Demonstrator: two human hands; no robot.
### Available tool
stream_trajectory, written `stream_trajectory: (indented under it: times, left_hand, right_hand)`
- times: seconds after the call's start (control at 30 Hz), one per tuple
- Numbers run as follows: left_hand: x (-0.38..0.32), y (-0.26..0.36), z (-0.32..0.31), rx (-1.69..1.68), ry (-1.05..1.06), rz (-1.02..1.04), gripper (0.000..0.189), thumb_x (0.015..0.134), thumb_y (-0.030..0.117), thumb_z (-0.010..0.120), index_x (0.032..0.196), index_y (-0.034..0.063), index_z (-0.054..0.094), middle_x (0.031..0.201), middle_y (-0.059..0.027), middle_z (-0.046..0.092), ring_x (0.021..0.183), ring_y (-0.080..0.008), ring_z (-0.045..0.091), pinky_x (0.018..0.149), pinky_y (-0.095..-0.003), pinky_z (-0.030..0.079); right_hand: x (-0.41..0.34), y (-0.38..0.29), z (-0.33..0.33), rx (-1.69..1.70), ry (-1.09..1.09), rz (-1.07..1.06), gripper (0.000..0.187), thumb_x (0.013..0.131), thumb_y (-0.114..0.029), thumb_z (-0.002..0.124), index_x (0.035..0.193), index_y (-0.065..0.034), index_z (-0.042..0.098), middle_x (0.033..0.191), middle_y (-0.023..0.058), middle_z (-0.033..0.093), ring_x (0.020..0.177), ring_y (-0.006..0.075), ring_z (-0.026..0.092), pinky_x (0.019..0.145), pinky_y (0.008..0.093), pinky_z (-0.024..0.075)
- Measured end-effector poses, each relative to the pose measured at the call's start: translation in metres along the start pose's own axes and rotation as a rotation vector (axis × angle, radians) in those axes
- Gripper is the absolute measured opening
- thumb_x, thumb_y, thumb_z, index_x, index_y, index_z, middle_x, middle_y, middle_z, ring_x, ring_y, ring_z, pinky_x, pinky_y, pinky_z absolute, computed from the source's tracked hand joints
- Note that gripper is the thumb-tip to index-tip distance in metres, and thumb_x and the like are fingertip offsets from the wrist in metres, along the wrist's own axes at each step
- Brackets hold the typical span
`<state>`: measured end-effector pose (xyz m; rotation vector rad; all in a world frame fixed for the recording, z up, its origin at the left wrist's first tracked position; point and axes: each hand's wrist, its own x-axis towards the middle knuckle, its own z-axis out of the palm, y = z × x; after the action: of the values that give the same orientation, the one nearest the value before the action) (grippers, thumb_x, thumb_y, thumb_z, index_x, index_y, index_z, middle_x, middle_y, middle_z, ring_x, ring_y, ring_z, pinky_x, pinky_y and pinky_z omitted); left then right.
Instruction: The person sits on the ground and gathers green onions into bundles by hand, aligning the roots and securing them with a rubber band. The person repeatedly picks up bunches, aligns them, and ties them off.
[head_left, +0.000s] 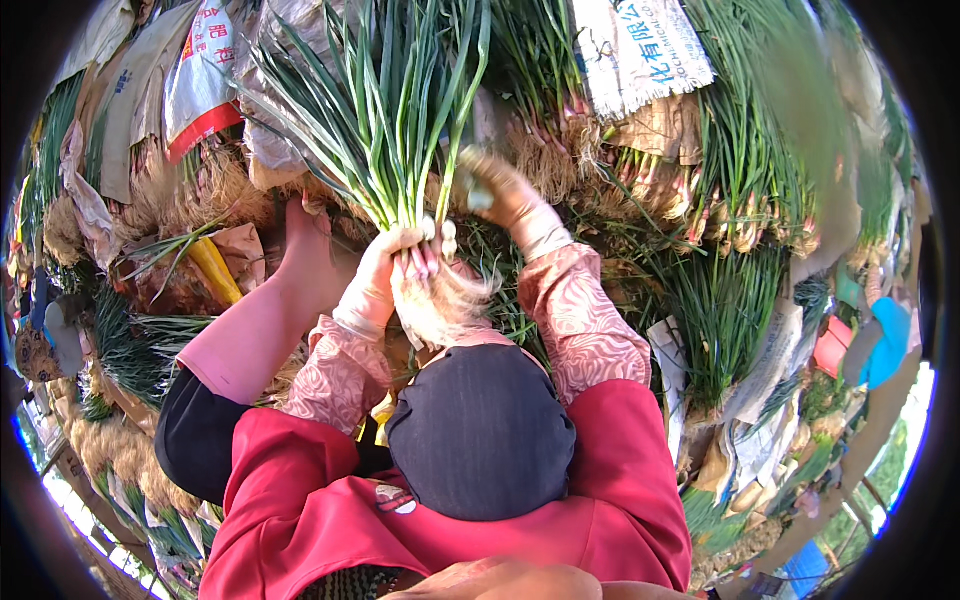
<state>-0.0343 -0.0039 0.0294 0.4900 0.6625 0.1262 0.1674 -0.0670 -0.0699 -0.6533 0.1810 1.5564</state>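
My left hand grips a bunch of green onions around its pale lower stalks. Long green leaves fan out beyond the fist. Small white bulbs, pinkish stalk bases and a tuft of tan roots stick out beside it. My right hand is blurred, just right of the leaves, with its fingers bent. Something pale shows at its fingertips, but whether it holds anything is unclear. Both hands seem to wear thin gloves, beneath patterned sleeve covers.
Rooted bundles of green onions line the far side, partly covered by printed woven sacks. Another bundle lies at right. My pink boot and dark-trousered knee are close in. Cut greens litter the ground.
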Motion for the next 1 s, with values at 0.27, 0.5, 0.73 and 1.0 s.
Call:
stream_trajectory:
  times: [0.27, 0.5, 0.73, 1.0]
  left_hand:
    - [0.009, 0.011, -0.038, 0.116, 0.094, -0.043, 0.029, 0.079, 0.017, 0.058, 0.088, -0.0101, 0.062, 0.077, -0.0211, 0.066, 0.065, -0.0289, 0.063, 0.067, -0.0366, 0.053]
    - [0.000, 0.035, -0.031, 0.274, 0.098, 0.188, 0.031, 0.083, 0.021, 0.061, 0.096, -0.0077, 0.061, 0.083, -0.0150, 0.066, 0.067, -0.0208, 0.065, 0.063, -0.0294, 0.056]
    - [-0.017, 0.067, -0.015, 0.222, 0.082, 0.261, 0.036, 0.085, 0.021, 0.054, 0.104, -0.0094, 0.059, 0.075, -0.0124, 0.063, 0.065, -0.0194, 0.060, 0.067, -0.0285, 0.051]
    - [0.017, 0.040, -0.052, 0.227, -0.099, 0.217, 0.044, 0.083, 0.019, 0.051, 0.118, -0.0080, 0.054, 0.082, -0.0130, 0.065, 0.068, -0.0239, 0.062, 0.070, -0.0331, 0.052]
  right_hand:
    - [-0.019, 0.068, 0.064, -0.272, 0.273, -0.146, 0.018, 0.090, -0.022, 0.062, 0.096, -0.0056, 0.059, 0.060, -0.0001, 0.052, 0.044, 0.0149, 0.047, 0.042, 0.0260, 0.0377]
    - [-0.104, 0.035, -0.003, 0.220, 0.027, -0.425, 0.015, 0.092, -0.020, 0.054, 0.087, -0.0065, 0.056, 0.060, 0.0004, 0.048, 0.049, 0.0178, 0.048, 0.042, 0.0290, 0.0364]
    - [-0.197, 0.017, -0.045, -2.238, -0.002, 0.818, 0.037, 0.089, -0.037, 0.053, 0.102, -0.0051, 0.063, 0.101, 0.0198, 0.065, 0.099, 0.0304, 0.062, 0.088, 0.0389, 0.0472]
    - [-0.025, -0.098, 0.007, -2.317, 0.764, -0.259, 0.027, 0.086, -0.033, 0.061, 0.097, -0.0077, 0.059, 0.090, 0.0102, 0.064, 0.086, 0.0247, 0.063, 0.079, 0.0385, 0.0485]
